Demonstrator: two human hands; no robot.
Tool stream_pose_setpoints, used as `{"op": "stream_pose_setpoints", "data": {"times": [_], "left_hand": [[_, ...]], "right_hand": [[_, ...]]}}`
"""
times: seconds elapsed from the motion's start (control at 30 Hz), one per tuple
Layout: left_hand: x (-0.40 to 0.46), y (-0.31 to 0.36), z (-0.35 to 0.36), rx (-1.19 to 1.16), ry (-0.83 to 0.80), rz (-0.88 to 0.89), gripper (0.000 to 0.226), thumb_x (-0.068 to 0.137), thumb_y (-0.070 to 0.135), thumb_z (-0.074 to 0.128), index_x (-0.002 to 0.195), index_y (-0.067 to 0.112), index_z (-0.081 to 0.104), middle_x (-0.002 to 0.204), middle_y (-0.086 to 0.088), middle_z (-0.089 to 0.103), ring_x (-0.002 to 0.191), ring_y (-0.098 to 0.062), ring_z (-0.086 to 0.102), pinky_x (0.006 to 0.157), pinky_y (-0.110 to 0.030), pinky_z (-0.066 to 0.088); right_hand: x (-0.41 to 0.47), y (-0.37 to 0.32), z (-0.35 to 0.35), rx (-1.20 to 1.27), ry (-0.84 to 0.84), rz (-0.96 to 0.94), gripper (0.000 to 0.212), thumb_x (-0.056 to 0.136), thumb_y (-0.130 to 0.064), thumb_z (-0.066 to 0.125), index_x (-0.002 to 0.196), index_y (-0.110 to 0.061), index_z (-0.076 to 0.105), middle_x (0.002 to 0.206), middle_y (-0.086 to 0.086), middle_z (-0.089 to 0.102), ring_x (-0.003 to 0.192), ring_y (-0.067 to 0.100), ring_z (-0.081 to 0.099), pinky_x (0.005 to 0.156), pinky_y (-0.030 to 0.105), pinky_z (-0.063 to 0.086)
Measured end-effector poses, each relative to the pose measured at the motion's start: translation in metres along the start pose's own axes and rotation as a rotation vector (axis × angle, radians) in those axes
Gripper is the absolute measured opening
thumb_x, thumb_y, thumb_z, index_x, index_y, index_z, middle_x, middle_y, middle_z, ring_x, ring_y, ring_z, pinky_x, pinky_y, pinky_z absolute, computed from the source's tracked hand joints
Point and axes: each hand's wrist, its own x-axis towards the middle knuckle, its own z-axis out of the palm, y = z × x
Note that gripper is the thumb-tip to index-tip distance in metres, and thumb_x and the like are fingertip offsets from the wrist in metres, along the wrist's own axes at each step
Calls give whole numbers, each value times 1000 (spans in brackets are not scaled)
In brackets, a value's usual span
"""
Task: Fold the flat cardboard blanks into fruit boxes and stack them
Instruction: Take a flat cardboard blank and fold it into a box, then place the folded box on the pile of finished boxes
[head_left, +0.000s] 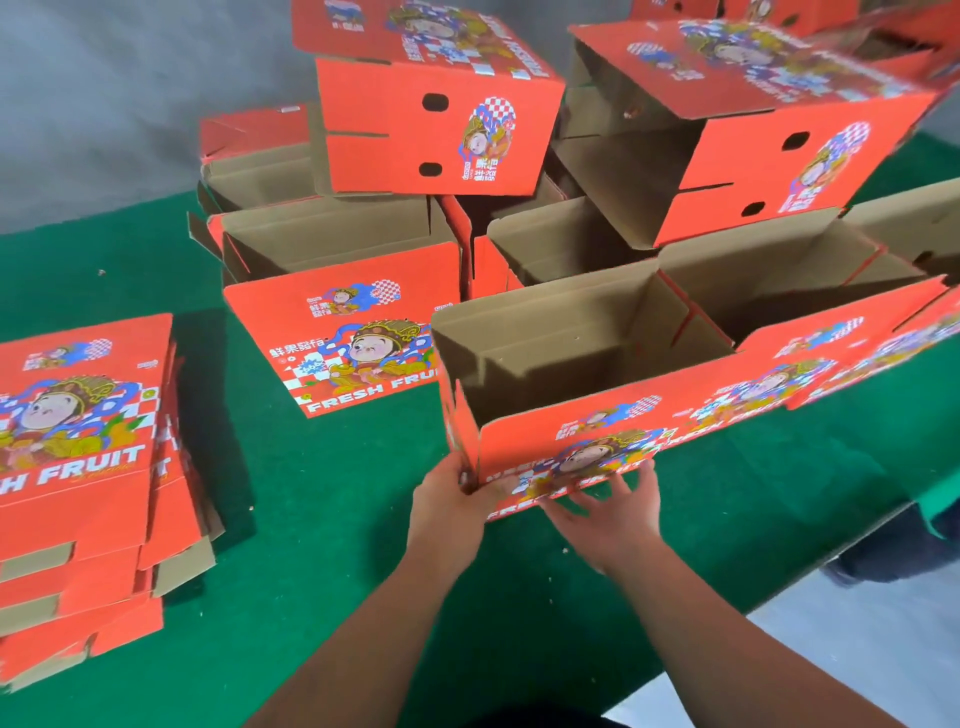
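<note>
Setting: green felt-covered desk (322, 571) against a grey backdrop; bare floor shows past its right edge.
Blanks: stack of flat cardboard blanks (78, 467), red print up, far left on the desk, well apart from both hands.
Box in hand: open-topped fruit box (587, 395) just ahead of the hands, brown inside showing, printed red front panel facing the person. Whether its base sits on the desk or is lifted, cannot tell.
Long axis: runs left-right, near-left corner closest, far end angling up and right into a blurred row of more open boxes (779, 291).
Left hand (452, 499): fingers curled round the box's near-left lower corner, gripping it.
Right hand (608, 514): fingers spread and fairly straight, pressed flat on the lower front panel, not wrapped round anything.
Nearer hand: both on the same box; left has the corner, right sits toward the middle of the front face.
Finished pile: folded boxes heaped behind, two upper ones (441, 119) lying on their sides across open boxes below; another open box (337, 280) front-left of the pile.
Step (judgement): box looks formed, probably being squared or pushed up to the row; stacking not yet done.
Next move (judgement): goes away from the person, toward the pile; right hand likely needs a real grip on the far side first.
Risk: loosely heaped top boxes could slide if bumped.
</note>
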Motion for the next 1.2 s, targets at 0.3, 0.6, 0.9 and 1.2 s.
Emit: {"op": "stream_pose_setpoints", "data": {"times": [0.3, 0.6, 0.9, 1.2], "left_hand": [[21, 39, 29, 57, -470, -43, 80, 96, 13, 70, 156, 10, 17, 145, -6, 53, 133, -23, 51, 113, -30, 42], [-16, 3, 9, -168, -163, -237, 12, 99, 17, 58, 108, 25, 60, 104, -2, 75, 89, -16, 73, 75, -26, 55], [-58, -36, -48, -256, 59, -256, 11, 104, 12, 52, 105, 15, 63, 82, 4, 71, 61, 3, 67, 59, -10, 49], [-103, -66, -131, -421, 403, -376, 11, 102, 19, 54, 108, 21, 63, 107, -7, 74, 101, -28, 72, 95, -41, 57]], "right_hand": [[-5, -5, 17, -218, 99, -184, 17, 100, -29, 55, 107, -17, 64, 117, 7, 62, 99, 25, 62, 88, 34, 51], [-23, 92, 25, -543, 37, -57, 27, 100, -16, 56, 126, -12, 63, 126, 19, 69, 107, 28, 72, 85, 38, 61], [-53, 158, 39, -885, -104, 51, 23, 102, -16, 45, 99, -11, 67, 89, 9, 77, 81, 16, 74, 76, 33, 59], [-81, 253, 73, -1036, -346, 157, 21, 104, -16, 49, 117, -14, 65, 112, 14, 71, 95, 29, 65, 91, 41, 50]]}}
